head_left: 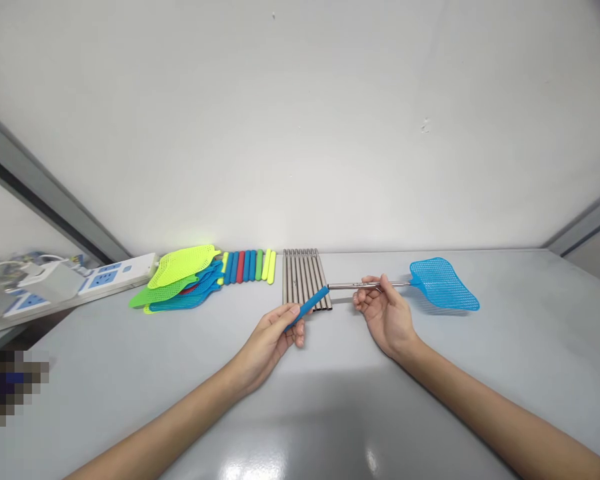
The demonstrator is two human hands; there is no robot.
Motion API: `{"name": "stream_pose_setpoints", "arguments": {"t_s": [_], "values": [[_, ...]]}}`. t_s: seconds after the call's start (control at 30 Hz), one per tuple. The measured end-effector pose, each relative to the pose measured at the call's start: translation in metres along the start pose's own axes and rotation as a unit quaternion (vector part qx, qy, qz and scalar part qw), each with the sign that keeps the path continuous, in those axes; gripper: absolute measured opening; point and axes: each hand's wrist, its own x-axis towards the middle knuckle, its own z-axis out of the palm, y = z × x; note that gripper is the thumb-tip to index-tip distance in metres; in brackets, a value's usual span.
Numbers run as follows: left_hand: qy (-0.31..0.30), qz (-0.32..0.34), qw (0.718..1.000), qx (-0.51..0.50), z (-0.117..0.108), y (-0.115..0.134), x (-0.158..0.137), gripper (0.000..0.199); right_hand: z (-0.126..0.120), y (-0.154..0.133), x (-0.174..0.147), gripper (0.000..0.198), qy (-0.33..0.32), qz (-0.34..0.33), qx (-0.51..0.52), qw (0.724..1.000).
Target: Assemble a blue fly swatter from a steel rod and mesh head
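Prob. assy. workshop: bench [525, 327] has rowed tubes [303, 277], sleeves [247, 267] (power strip [105, 279] too).

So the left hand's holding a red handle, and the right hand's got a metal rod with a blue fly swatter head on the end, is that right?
Not quite: the handle in the left hand is blue, not red, as the head camera's view shows. The right hand does hold a metal rod with a blue fly swatter head on the end.
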Motion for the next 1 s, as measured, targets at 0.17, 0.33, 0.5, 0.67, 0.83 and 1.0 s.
{"name": "stream_pose_setpoints", "arguments": {"t_s": [0.17,0.33,0.5,0.67,0.83,1.0], "values": [[0.000,0.001,1.000,0.012,-0.0007,-0.0008,-0.0003,0.022,0.0000,0.0019,0.0014,0.025,0.007,-0.002,-0.004,1.000],[-0.006,0.000,1.000,0.017,-0.0002,0.0007,-0.0011,0.022,0.0011,0.0026,0.0017,0.026,0.015,-0.012,-0.003,1.000],[0.001,-0.004,1.000,0.029,-0.0002,0.0010,-0.0020,0.022,0.0024,0.0030,0.0007,0.023,0.035,-0.021,-0.007,0.999],[-0.002,0.001,0.999,0.042,0.0005,0.0000,-0.0019,0.022,0.0009,0.0034,0.0010,0.023,0.039,-0.037,-0.013,0.998],[0.006,0.004,0.998,0.065,0.0009,0.0005,-0.0020,0.023,0.0006,0.0037,0.0014,0.025,0.033,-0.039,-0.012,0.999],[0.015,0.013,0.995,0.101,0.0019,0.0006,-0.0021,0.025,0.0015,0.0031,0.0011,0.026,0.031,-0.042,-0.016,0.999]]}}
